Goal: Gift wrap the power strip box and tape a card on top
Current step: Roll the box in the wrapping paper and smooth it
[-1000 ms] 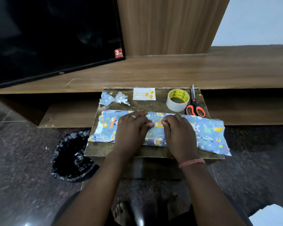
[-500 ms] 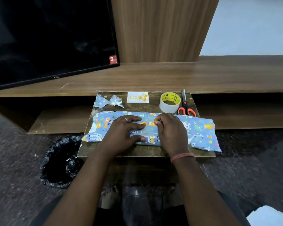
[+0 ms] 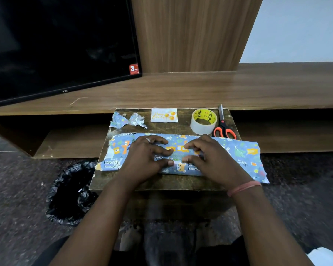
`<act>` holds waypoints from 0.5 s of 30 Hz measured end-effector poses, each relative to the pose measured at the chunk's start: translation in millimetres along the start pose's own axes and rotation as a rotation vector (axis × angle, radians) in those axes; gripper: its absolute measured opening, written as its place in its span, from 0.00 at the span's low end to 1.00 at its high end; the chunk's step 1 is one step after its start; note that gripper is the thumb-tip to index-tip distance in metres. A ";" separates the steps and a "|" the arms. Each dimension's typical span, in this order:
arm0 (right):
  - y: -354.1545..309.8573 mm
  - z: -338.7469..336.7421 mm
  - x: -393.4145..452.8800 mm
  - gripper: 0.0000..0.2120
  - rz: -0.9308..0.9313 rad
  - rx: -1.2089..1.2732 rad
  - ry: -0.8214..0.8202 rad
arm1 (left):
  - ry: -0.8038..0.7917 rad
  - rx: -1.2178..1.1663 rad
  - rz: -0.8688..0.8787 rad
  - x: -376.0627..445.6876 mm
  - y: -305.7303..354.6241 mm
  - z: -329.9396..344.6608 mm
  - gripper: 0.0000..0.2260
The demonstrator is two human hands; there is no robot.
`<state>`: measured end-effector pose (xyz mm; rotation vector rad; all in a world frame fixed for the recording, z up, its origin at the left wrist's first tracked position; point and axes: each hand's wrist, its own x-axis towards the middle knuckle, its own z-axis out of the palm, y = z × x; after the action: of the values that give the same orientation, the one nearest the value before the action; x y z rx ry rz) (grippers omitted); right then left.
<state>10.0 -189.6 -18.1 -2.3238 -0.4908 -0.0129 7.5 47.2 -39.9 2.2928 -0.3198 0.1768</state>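
Both hands, left hand [image 3: 144, 160] and right hand [image 3: 211, 160], have spread slightly, fingertips pressing the wrapped box [image 3: 238, 152] seam flat; neither grip holds anything. Tape [image 3: 203, 121] comes next.

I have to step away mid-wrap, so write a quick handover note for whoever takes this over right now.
Left hand and right hand: both press on the middle of the wrapped box, fingertips meeting at the paper seam.
Box lies lengthwise on the small table, paper folded around it, both ends unfolded.
Card, tape roll and scissors sit behind it, untouched. Paper scraps at back left.
Left: likely tape the seam, fold and tape the ends, tape the card on top.
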 end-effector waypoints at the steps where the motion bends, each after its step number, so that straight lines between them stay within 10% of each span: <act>1: 1.4 -3.2 -1.8 0.16 0.005 0.028 -0.037 | 0.000 -0.004 -0.004 1.8 -1.2 0.0 0.14; 8: -4.2 -7.1 -12.5 0.32 0.062 -0.243 -0.059 | -0.110 0.280 0.077 3.7 9.0 -7.2 0.16; 15: -11.1 -2.4 -14.1 0.23 0.118 -0.052 -0.014 | -0.147 0.210 0.066 -8.6 19.8 -10.5 0.29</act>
<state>-6.6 -188.9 -11.0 -2.4021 -0.3637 0.0474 -6.6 43.6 -20.8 2.5102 -0.4722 0.0778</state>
